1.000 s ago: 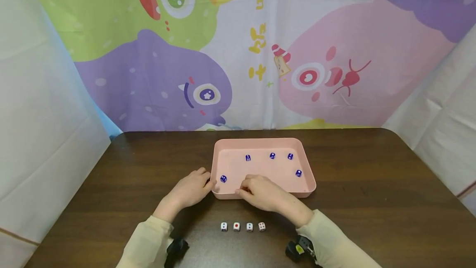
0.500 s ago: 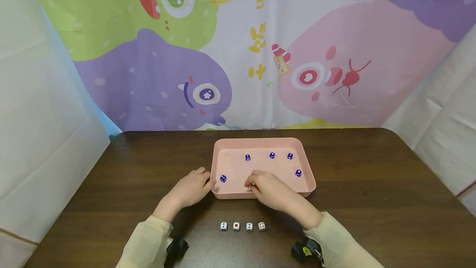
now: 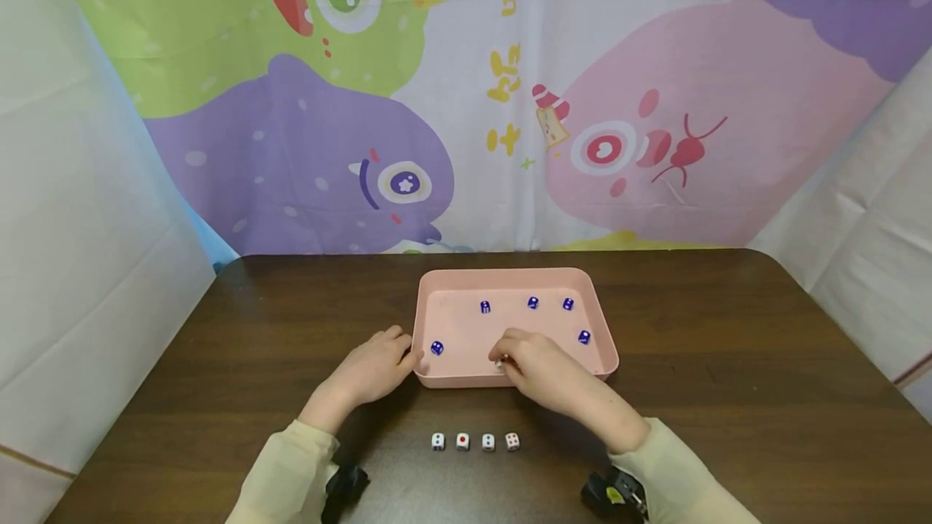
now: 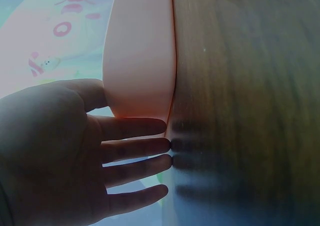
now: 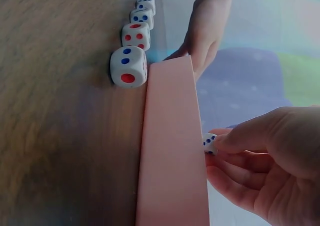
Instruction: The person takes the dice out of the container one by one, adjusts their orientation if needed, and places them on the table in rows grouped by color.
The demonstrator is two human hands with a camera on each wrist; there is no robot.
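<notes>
My right hand pinches a white die between thumb and fingers, just behind the near wall of the pink tray. In the head view the fingers mostly cover that die. At the tray's left end, my left hand touches the near corner, its thumb at the rim. The left wrist view shows its fingers straight and spread, their tips close to the tabletop. Several blue dice lie scattered in the tray, one blue die near the left hand and another blue die at the right.
Several white dice stand in a row on the brown table in front of the tray, among them a white die with a red dot on top. A cartoon-printed curtain hangs behind the table.
My right hand has shifted right along the tray's near side, and the white die in its fingers has come into sight. The left hand has stayed at the tray corner.
</notes>
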